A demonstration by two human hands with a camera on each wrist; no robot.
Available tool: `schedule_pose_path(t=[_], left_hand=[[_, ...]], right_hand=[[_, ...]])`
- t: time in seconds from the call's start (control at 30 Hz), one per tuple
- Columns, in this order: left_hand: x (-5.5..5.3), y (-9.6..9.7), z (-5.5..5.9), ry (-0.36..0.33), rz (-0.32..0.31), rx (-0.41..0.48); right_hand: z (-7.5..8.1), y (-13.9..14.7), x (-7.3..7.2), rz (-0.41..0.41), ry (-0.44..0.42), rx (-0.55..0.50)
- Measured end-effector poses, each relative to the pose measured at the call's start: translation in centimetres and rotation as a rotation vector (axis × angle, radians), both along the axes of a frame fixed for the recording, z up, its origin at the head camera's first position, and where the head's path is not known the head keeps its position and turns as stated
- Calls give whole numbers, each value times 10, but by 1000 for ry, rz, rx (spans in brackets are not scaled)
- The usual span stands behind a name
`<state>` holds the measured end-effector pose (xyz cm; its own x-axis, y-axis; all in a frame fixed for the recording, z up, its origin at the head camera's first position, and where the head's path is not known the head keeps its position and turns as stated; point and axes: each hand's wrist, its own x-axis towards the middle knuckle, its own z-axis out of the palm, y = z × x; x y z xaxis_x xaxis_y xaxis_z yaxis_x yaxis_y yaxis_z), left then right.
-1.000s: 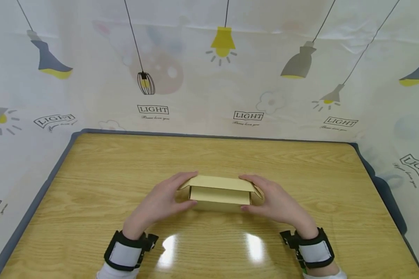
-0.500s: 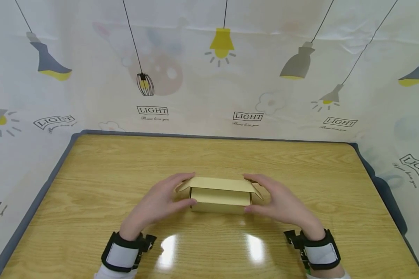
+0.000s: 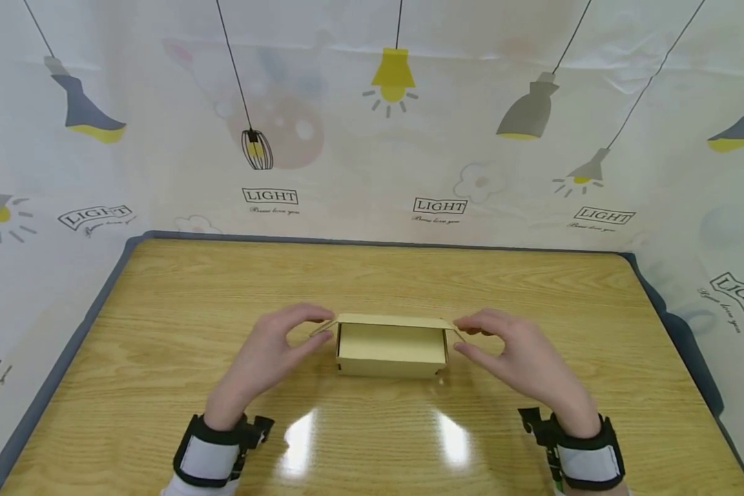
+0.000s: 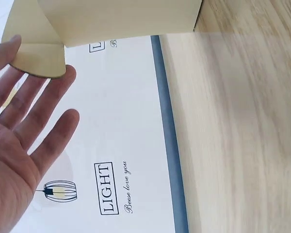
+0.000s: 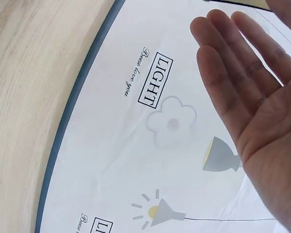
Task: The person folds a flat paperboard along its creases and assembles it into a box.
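Observation:
A small pale yellow cardboard box (image 3: 392, 367) stands on the table with its front-opening side toward me and its lid (image 3: 393, 321) raised along the top. From each end of the lid sticks out a small side flap. My left hand (image 3: 265, 351) pinches the left flap (image 4: 41, 58), thumb on one face and fingers behind it. At the other end, my right hand (image 3: 521, 351) has thumb and forefinger around the right flap (image 3: 457, 334). Only a strip of the box shows in the right wrist view, by the fingertips (image 5: 200, 26). Both palms are off the box walls.
The wood-grain table (image 3: 223, 275) has a dark blue-grey border (image 3: 378, 242) along its back and sides. A white printed sheet (image 3: 347, 151) with lamps and lettering surrounds it. Each wrist wears a black strap (image 3: 213, 448).
Both hands have moved outward from the front corners of the box to the lid's side flaps. The lid has tilted up, so more of the inside shows.

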<state>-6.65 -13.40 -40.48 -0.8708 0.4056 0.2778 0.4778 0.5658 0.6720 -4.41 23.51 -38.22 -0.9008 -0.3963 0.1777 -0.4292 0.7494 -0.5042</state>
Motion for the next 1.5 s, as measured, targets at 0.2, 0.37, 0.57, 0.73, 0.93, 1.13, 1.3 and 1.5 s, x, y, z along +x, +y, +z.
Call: schedule_pose_path(t=[0.2,0.37,0.57,0.73,0.93,1.13,1.3,1.5], left_hand=[[1,9,3,47,100,29],[3,16,6,-55,214,84],[7,24,14,-217,344,156],[10,33,19,-335,421,211],[11,40,21,-362,446,229],[13,45,23,-391,461,250],[14,47,22,-385,473,266],[14,48,21,-382,467,273]], right_hand=[[4,-3,2,-13,62,-21],[9,-10,3,-61,28,-39],[12,-22,2,-138,17,-46],[15,-30,3,-190,-1,-65],[18,-37,4,-259,-66,-89],[19,-42,6,-298,-101,-120],[19,-46,5,-333,-125,-148],[20,-48,6,-357,-192,-163]])
